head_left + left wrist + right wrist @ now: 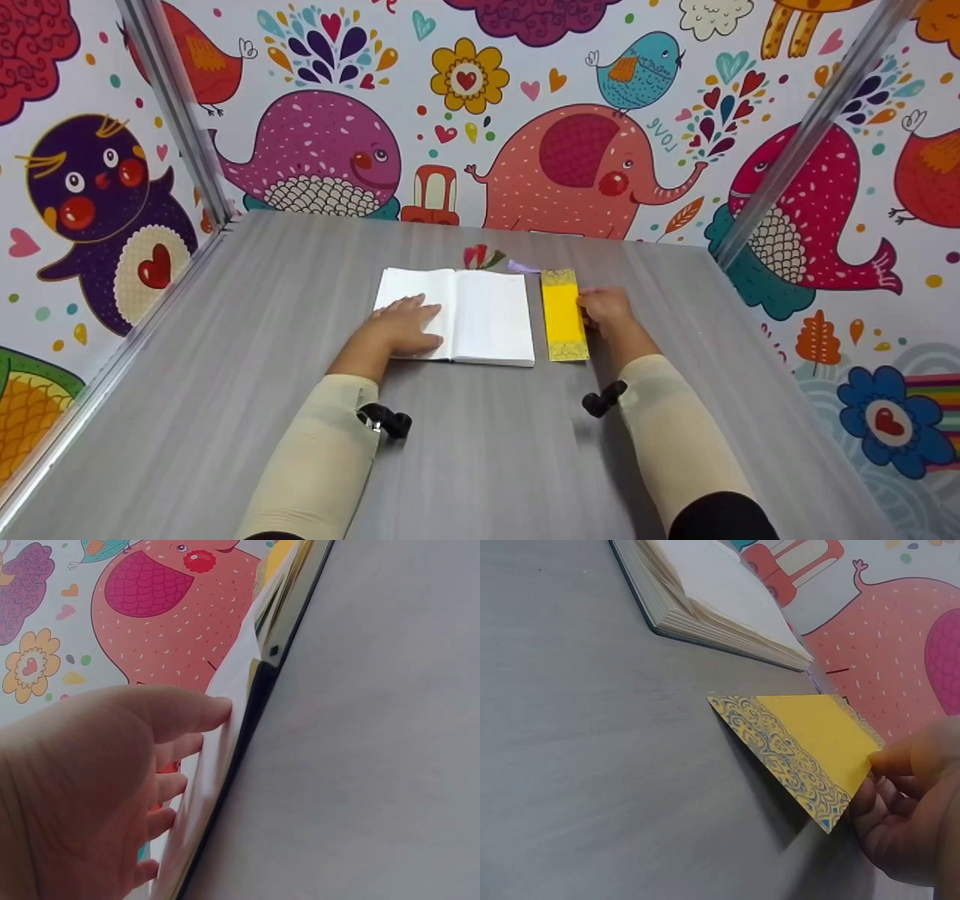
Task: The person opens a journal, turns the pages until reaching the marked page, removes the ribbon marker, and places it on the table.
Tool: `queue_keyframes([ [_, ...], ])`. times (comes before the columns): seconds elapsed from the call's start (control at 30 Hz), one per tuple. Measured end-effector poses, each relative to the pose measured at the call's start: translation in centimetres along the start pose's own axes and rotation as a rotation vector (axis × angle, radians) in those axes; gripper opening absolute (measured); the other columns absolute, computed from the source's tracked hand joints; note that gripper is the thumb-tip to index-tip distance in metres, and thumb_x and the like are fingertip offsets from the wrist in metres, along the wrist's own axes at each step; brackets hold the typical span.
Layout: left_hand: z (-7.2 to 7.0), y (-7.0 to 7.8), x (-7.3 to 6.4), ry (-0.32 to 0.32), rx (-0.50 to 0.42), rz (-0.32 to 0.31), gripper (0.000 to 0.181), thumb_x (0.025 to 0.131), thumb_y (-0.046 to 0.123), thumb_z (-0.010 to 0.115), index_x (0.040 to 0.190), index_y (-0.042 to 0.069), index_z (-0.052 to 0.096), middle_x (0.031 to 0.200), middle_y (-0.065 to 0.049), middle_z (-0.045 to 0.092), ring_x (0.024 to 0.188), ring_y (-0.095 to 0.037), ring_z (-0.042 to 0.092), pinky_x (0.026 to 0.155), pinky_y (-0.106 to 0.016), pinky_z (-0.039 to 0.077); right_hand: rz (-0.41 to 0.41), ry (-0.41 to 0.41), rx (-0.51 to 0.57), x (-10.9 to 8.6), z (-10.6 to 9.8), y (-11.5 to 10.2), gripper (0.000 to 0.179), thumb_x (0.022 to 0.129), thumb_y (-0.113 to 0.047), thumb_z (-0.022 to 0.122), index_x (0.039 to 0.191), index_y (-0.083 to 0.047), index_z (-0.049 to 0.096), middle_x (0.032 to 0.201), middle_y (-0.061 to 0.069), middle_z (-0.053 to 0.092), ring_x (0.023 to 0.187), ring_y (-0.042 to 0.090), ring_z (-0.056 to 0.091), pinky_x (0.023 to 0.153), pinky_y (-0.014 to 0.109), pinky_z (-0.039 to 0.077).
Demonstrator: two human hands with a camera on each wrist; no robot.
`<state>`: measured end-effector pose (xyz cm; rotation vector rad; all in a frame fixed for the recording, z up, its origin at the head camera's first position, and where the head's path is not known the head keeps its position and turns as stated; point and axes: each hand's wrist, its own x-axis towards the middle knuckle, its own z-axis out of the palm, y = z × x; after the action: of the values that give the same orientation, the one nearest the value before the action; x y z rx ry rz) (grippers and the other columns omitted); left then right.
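An open book (pixel 491 319) with blank white pages lies on the grey table. My left hand (pixel 405 326) rests on its left page with fingers spread and straight; in the left wrist view the thumb (pixel 214 712) lies near the lower page edge. To the right of the book, my right hand (pixel 609 309) pinches the right long edge of a yellow bookmark (pixel 562 315). Patterned bands cross both ends of this bookmark, and a lilac tassel (pixel 523 266) extends from its top. The right wrist view shows the bookmark (pixel 810 742) tilted, its near end raised above the table with a shadow below.
Red and green tassels (pixel 484 257) lie at the book's top edge. The grey table (pixel 480 465) meets printed cartoon wall panels (pixel 322 157) at the back and sides. Metal posts (pixel 180 112) stand at the back corners. Black wrist mounts (pixel 386 420) sit on both forearms.
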<state>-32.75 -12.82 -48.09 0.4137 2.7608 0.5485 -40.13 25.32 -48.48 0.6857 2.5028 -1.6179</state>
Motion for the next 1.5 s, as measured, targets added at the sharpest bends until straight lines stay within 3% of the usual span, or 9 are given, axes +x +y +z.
queue_keyframes([
  [0.17, 0.0, -0.1, 0.0, 0.004, 0.001, 0.005, 0.077, 0.099, 0.051, 0.058, 0.169, 0.024, 0.037, 0.18, -0.011, 0.022, 0.168, -0.041, 0.017, 0.132, -0.069, 0.016, 0.019, 0.007, -0.055, -0.2, 0.1, -0.1, 0.032, 0.104, -0.014, 0.067, 0.134, -0.003, 0.071, 0.119, 0.015, 0.072, 0.084, 0.023, 0.066, 0.068, 0.026, 0.059],
  [0.47, 0.1, 0.0, -0.1, -0.002, -0.003, 0.001, 0.077, 0.1, 0.051, 0.057, 0.169, 0.025, 0.036, 0.181, -0.011, 0.02, 0.168, -0.041, 0.016, 0.133, -0.068, 0.015, 0.078, 0.01, -0.095, -0.5, 0.1, -0.3, 0.035, 0.105, -0.02, 0.069, 0.136, -0.006, 0.07, 0.125, 0.015, 0.072, 0.099, 0.03, 0.069, 0.094, 0.035, 0.064],
  [0.77, 0.1, -0.1, 0.1, -0.006, -0.012, 0.001, 0.078, 0.099, 0.051, 0.057, 0.169, 0.024, 0.036, 0.181, -0.011, 0.02, 0.168, -0.041, 0.015, 0.133, -0.068, 0.014, 0.069, 0.013, -0.079, 0.0, -0.3, 0.0, 0.035, 0.105, -0.026, 0.068, 0.132, -0.004, 0.073, 0.115, 0.013, 0.072, 0.089, 0.026, 0.068, 0.075, 0.029, 0.061],
  [1.07, 0.0, -0.2, 0.1, -0.01, -0.01, 0.004, 0.079, 0.099, 0.052, 0.058, 0.169, 0.024, 0.036, 0.181, -0.011, 0.019, 0.168, -0.04, 0.014, 0.133, -0.068, 0.014, 0.055, 0.009, -0.068, -0.2, -0.7, 0.4, 0.03, 0.103, -0.025, 0.067, 0.123, -0.005, 0.076, 0.104, 0.011, 0.071, 0.083, 0.024, 0.067, 0.074, 0.027, 0.061],
  [1.3, 0.0, -0.2, 0.1, -0.008, -0.014, 0.003, 0.078, 0.099, 0.052, 0.058, 0.169, 0.024, 0.037, 0.181, -0.011, 0.02, 0.168, -0.04, 0.015, 0.133, -0.069, 0.015, 0.067, 0.007, -0.045, -1.2, -0.3, -0.3, 0.04, 0.105, -0.031, 0.066, 0.141, -0.013, 0.068, 0.122, 0.011, 0.07, 0.107, 0.029, 0.068, 0.097, 0.033, 0.061],
  [1.5, 0.1, -0.2, 0.1, -0.011, -0.025, -0.001, 0.078, 0.099, 0.051, 0.059, 0.169, 0.024, 0.037, 0.181, -0.011, 0.02, 0.168, -0.04, 0.015, 0.133, -0.068, 0.014, -0.005, -0.041, -0.037, -2.3, 0.8, -0.8, 0.045, 0.108, -0.034, 0.063, 0.15, -0.019, 0.061, 0.14, 0.007, 0.065, 0.121, 0.026, 0.064, 0.114, 0.038, 0.055],
])
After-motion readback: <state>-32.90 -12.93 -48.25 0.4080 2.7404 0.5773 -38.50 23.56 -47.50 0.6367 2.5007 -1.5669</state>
